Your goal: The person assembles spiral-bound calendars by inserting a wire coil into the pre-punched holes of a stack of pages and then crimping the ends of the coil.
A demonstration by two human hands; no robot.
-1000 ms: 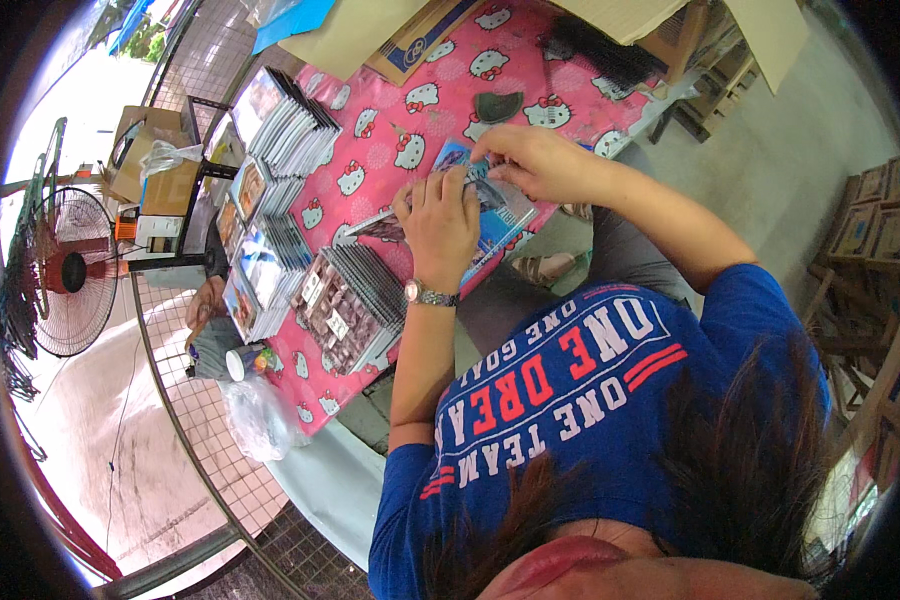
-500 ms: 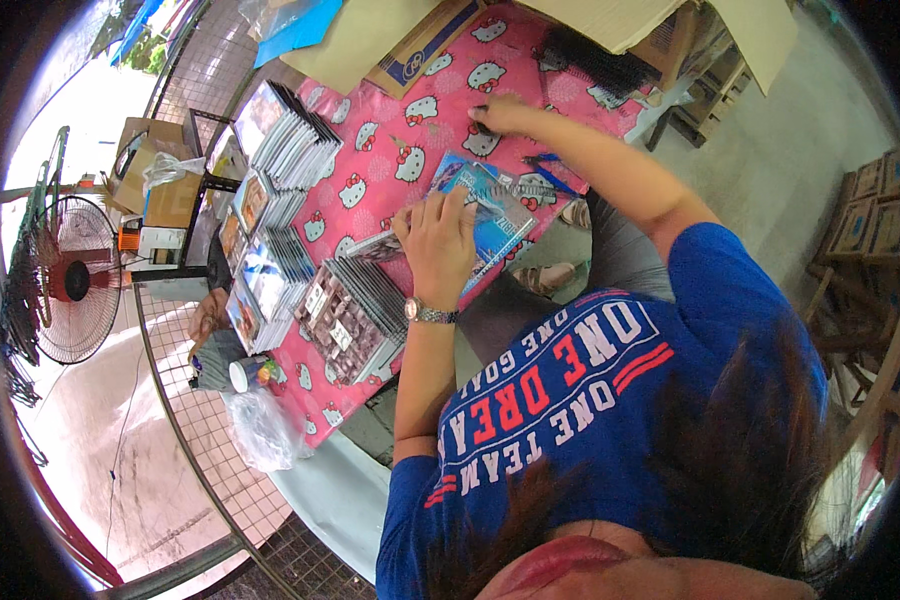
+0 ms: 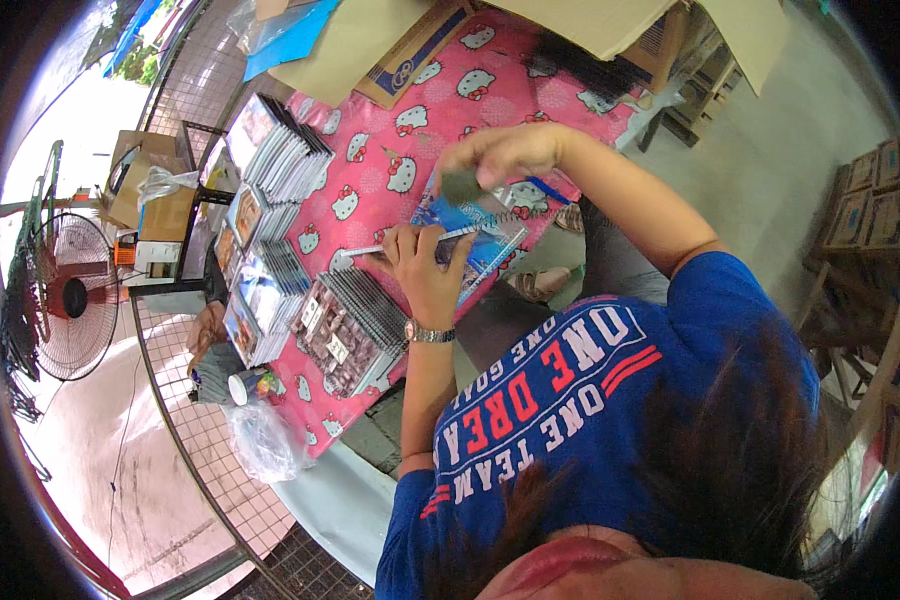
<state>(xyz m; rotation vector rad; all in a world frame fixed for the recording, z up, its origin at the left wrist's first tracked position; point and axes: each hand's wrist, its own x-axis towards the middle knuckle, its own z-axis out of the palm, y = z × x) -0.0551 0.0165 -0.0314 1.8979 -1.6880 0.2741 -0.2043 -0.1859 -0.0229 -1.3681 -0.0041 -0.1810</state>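
My left hand (image 3: 428,272), with a watch on its wrist, grips a thin notebook or stack of pages whose white edge (image 3: 458,231) is tilted up. Beneath and beside it lies a blue-covered spiral notebook (image 3: 492,250) with its wire coil (image 3: 520,214) showing. Above that notebook, my right hand (image 3: 510,158) is closed on a small dark grey-green piece (image 3: 461,187), blurred, its kind unclear. Left of my left hand stands a stack of spiral notebooks with brown picture covers (image 3: 338,335).
More notebook stacks (image 3: 278,150) line the table's left side. A pink patterned cloth (image 3: 370,195) covers the table. Cardboard (image 3: 415,55) lies at the far edge, black wire coils (image 3: 580,65) at the far right. Another person's hand (image 3: 207,328) is near a plastic bag (image 3: 265,440).
My right hand has come back from the far table to above the blue notebook, bringing the dark piece. Under my left hand, the white page edge has been raised.
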